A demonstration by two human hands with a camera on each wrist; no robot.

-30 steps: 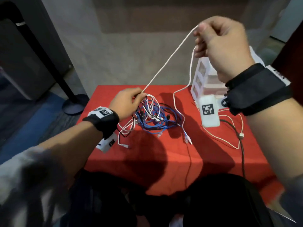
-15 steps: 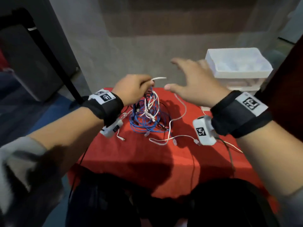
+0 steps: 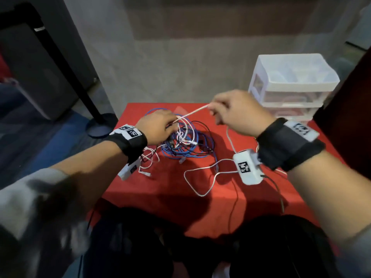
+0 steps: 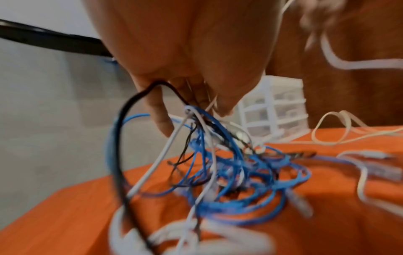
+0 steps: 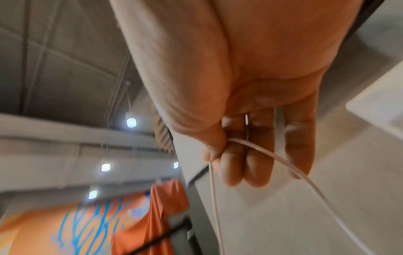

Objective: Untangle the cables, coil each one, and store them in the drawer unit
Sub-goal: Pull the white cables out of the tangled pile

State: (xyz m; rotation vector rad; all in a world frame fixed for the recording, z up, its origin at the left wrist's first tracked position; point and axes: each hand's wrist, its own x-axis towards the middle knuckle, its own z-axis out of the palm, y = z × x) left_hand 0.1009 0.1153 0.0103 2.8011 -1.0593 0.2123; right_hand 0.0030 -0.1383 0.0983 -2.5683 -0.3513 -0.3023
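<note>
The tangle of cables [image 3: 181, 141] sits on the red table [image 3: 164, 189], toward its far left part, a knot of blue, white and black strands. My left hand [image 3: 157, 128] is on the near-left top of that knot, fingers curled down into it and gripping several strands; from the left wrist view the black cable [image 4: 122, 155] loops up into my fingers together with blue and white ones. My right hand [image 3: 239, 115] is raised to the right of the knot and a little above it, thumb and fingers pinching the white cable [image 3: 192, 112], which runs taut down and left from that pinch into the tangle under my left hand. In the right wrist view the same white cable [image 5: 272, 155] crosses my curled fingers and hangs off on both sides. More white cable lies slack on the table nearer to me, curling in a loose loop [image 3: 200, 177] right of the knot. The white drawer unit [image 3: 291, 87] stands at the far right corner of the table, just beyond my right hand, apart from the tangle
</note>
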